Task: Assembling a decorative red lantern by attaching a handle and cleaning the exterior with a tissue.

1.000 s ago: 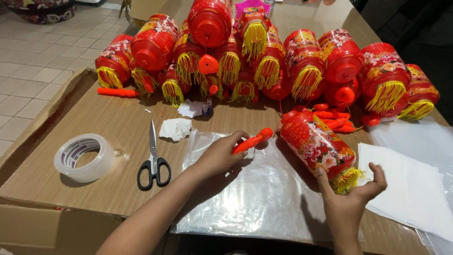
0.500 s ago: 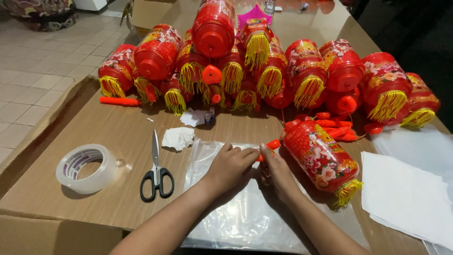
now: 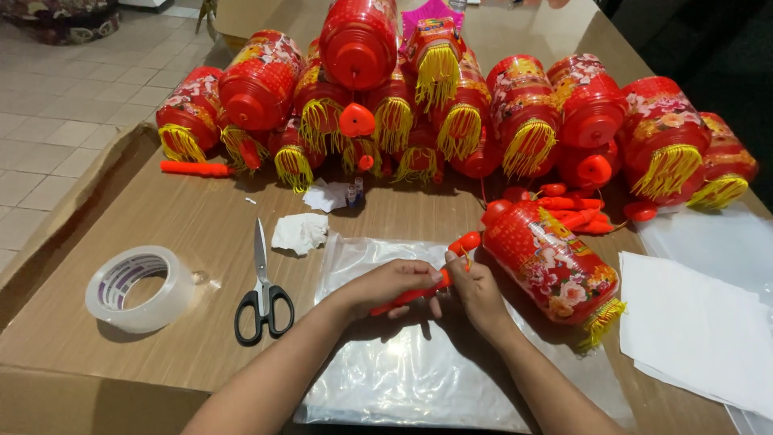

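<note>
Cardboard-covered surface (image 3: 177, 217) beside tiled floor (image 3: 48, 121). Left hand (image 3: 390, 286) and right hand (image 3: 475, 290) both closed around orange stick (image 3: 419, 292) over plastic sheet (image 3: 403, 379).

Left hand (image 3: 390, 283) and right hand (image 3: 477, 288) meet at centre, fingers curled, forearms converging.

Right hand (image 3: 477, 292) moved off the lying lantern's (image 3: 551, 266) tasselled end, now joining left hand (image 3: 392, 283) on the orange stick (image 3: 420, 290), both grips closed together over the plastic bag (image 3: 403, 379)
</note>
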